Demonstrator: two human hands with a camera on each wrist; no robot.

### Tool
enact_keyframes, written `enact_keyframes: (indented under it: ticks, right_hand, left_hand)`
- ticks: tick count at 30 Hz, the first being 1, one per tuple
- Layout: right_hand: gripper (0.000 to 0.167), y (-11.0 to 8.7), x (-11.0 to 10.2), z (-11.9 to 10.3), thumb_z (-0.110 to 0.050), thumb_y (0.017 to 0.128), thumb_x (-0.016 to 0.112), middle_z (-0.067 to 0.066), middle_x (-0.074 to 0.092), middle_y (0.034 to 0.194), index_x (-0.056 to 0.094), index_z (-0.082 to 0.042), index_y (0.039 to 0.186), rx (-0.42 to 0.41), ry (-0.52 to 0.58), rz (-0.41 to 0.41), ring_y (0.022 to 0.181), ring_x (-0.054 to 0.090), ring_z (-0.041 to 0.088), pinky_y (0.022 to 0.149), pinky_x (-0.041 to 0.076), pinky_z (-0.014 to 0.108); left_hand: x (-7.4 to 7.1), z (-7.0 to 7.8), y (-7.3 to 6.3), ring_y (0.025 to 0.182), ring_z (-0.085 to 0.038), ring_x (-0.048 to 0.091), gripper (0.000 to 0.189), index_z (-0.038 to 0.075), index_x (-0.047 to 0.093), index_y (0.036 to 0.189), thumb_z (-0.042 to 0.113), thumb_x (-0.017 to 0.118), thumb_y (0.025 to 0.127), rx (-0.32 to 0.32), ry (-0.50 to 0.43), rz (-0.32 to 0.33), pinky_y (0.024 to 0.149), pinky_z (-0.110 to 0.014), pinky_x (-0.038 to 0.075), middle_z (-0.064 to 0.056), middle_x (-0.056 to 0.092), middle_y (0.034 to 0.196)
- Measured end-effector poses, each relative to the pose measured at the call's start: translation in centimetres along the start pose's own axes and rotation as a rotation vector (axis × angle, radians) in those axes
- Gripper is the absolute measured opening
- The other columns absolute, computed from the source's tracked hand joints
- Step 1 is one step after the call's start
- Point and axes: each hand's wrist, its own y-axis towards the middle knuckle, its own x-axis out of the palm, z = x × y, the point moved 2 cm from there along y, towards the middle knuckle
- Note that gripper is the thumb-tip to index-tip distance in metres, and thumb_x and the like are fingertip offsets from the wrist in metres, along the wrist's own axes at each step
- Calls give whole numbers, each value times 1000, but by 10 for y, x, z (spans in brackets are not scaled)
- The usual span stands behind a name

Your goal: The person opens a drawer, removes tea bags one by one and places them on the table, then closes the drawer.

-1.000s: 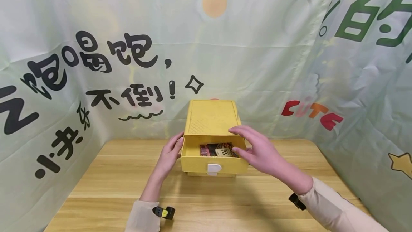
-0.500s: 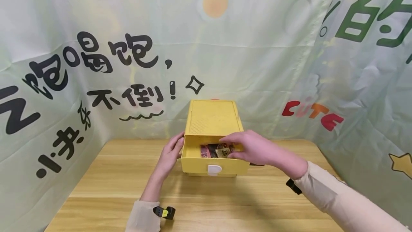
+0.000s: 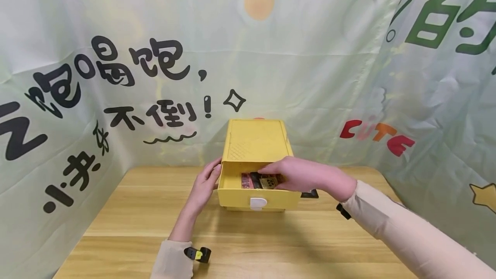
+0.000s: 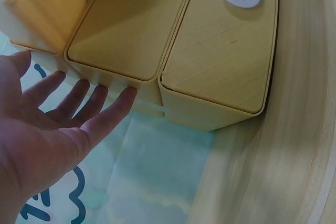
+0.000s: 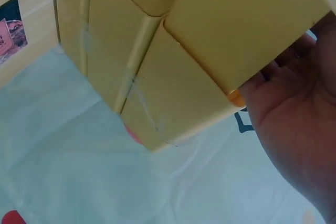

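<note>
While the right hand reaches into the pulled-out top drawer, the left hand rests against the left wall of the yellow drawer cabinet. Left-hand grip: fingers extended, fingertips touching the wall, nothing grasped. This contact presumably steadies the cabinet against sideways movement, since the opposite hand enters from the other side.

Right-hand grip: thumb and fingers extend over the drawer's right wall onto a dark printed packet with a beige label. Because the drawer wall conceals the fingertips in the right wrist view, whether they pinch the packet cannot be told. The packet lies inside the drawer, beneath and left of the right hand. A pink printed area adjoins it on the side away from that hand; whether it belongs to a second packet cannot be determined.

The white pull tab sits on the drawer front, between the two hands; the drawer's extension appears to give access from above. The middle drawer, beside the left fingertips, and the bottom drawer, below them, are closed. Another packet lies on the wooden tabletop, beneath the right wrist.
</note>
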Motion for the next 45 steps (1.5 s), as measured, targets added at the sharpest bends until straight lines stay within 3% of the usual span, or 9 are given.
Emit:
enact_keyframes:
  ticks: [8,10,14,21,28,31,36,45]
  right_hand:
    - [53,12,-1,-2,-7,102,64,8,62,143,51,-8,153,148,25,-197,107,64,16,95,56,35]
    - [53,14,-1,-1,-8,104,63,9,61,143,49,-8,155,165,22,-226,100,66,15,93,56,34]
    - [53,17,1,0,-9,104,63,10,62,143,49,-8,155,167,-13,-246,101,66,15,94,56,35]
    - [45,18,3,1,-4,100,67,4,67,131,60,-12,143,119,-28,-190,101,63,15,88,55,34]
    - [47,14,5,0,-1,96,70,4,70,130,63,-9,142,105,-23,-131,102,67,16,87,57,33]
    - [47,12,6,0,-2,97,71,3,71,129,64,-10,142,98,-14,-112,95,66,13,82,56,30]
    - [39,10,5,2,-7,98,72,-3,73,114,69,-12,137,54,3,-72,79,58,5,73,52,23]
    - [29,7,3,1,-13,98,73,-9,71,96,74,-11,127,24,25,8,70,53,1,68,50,21]
  left_hand:
    - [-1,1,0,131,-39,56,49,11,49,155,32,51,112,0,0,-6,97,-54,58,-14,45,157]
    - [-1,1,1,132,-39,55,49,10,49,155,33,51,112,1,4,-8,97,-53,58,-15,45,157]
    - [0,2,1,133,-39,54,49,11,49,155,33,51,112,3,13,-6,96,-51,59,-14,45,157]
    - [0,1,0,133,-39,54,49,10,49,155,32,50,112,5,16,-6,96,-50,59,-15,46,156]
    - [0,0,0,131,-39,56,48,8,50,155,30,51,112,8,2,-7,95,-50,60,-15,47,154]
    - [0,0,0,130,-39,56,48,8,50,155,29,51,112,10,-3,-7,95,-51,60,-15,48,154]
    - [1,1,0,130,-40,57,48,9,50,155,30,51,111,10,-6,-4,95,-52,59,-15,47,155]
    - [0,1,0,131,-40,56,48,9,50,155,30,51,112,6,4,3,97,-54,58,-15,47,156]
